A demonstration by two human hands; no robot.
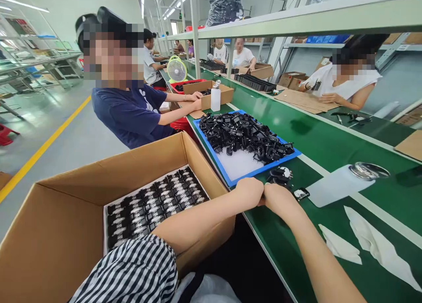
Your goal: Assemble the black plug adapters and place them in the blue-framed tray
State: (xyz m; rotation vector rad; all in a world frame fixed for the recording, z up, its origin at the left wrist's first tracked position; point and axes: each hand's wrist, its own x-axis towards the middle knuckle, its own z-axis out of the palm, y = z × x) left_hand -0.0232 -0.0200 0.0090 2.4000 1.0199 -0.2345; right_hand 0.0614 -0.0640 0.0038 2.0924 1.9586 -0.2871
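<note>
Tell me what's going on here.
The person's left hand and right hand are together by the near edge of a green bench; what they hold, if anything, is hidden. Beyond them, black plug-like parts lie heaped on a blue-rimmed tray. To the left, an open cardboard box contains rows of black pieces.

I count my own two hands (pixel 249 192) (pixel 280 202), one blue-edged tray (pixel 237 164), one heap of black plugs (pixel 244 131), one large near carton (pixel 59 232), two white bottles (pixel 215 99) (pixel 336 186), two white cloths (pixel 339 243) (pixel 376 243) and one fan (pixel 177 69).

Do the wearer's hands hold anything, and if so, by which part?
It cannot be told: the left hand and right hand, close together, hide whatever may be between them.
</note>
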